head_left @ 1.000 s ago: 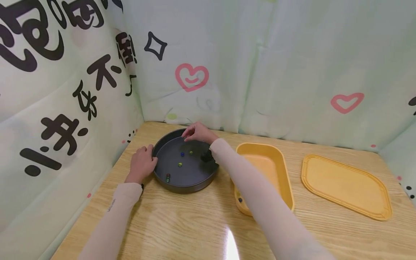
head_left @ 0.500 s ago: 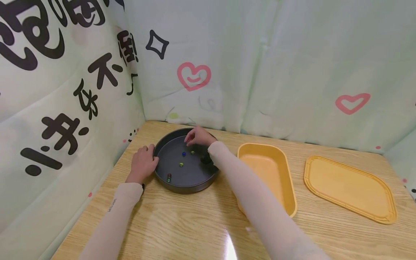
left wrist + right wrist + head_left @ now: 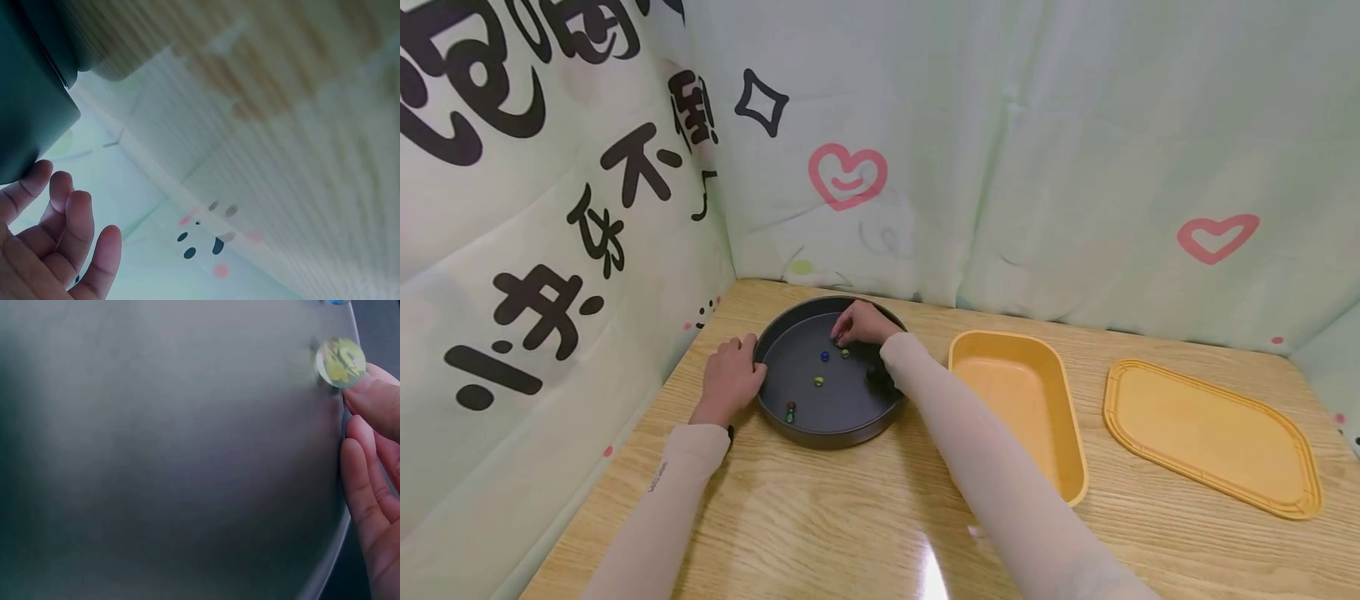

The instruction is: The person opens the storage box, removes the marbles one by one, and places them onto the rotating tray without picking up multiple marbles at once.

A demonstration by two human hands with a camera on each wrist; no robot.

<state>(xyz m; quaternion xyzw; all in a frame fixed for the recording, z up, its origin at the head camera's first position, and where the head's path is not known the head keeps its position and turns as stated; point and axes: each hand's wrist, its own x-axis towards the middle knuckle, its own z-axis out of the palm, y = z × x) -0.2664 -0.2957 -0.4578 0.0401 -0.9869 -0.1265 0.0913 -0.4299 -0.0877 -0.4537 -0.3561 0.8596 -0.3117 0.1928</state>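
Note:
A dark round pan (image 3: 827, 437) stands on the table in the head view, with several small marbles inside. My left hand (image 3: 727, 379) grips its left rim; in the left wrist view, a fingertip (image 3: 42, 167) touches the pan's outer wall (image 3: 31, 119). My right hand (image 3: 859, 323) reaches in near the far right side, fingers bent and tips drawn together beside a yellow marble (image 3: 846, 354). In the right wrist view, the thumb (image 3: 375, 403) lies close against this clear yellow marble (image 3: 340, 362). Whether another marble is between the fingertips is hidden.
Left of the yellow marble lies a blue marble (image 3: 825, 356); another yellow marble (image 3: 819, 382) and a green marble (image 3: 790, 417) are nearer. A yellow tray (image 3: 1000, 375) stands right of the pan, partly behind my arm, with a flat yellow lid (image 3: 1213, 437) farther right. Curtains border the table.
My right hand has moved slightly down and to the right inside the pan, from near the far rim to beside the yellow marble. My left hand keeps its place on the rim.

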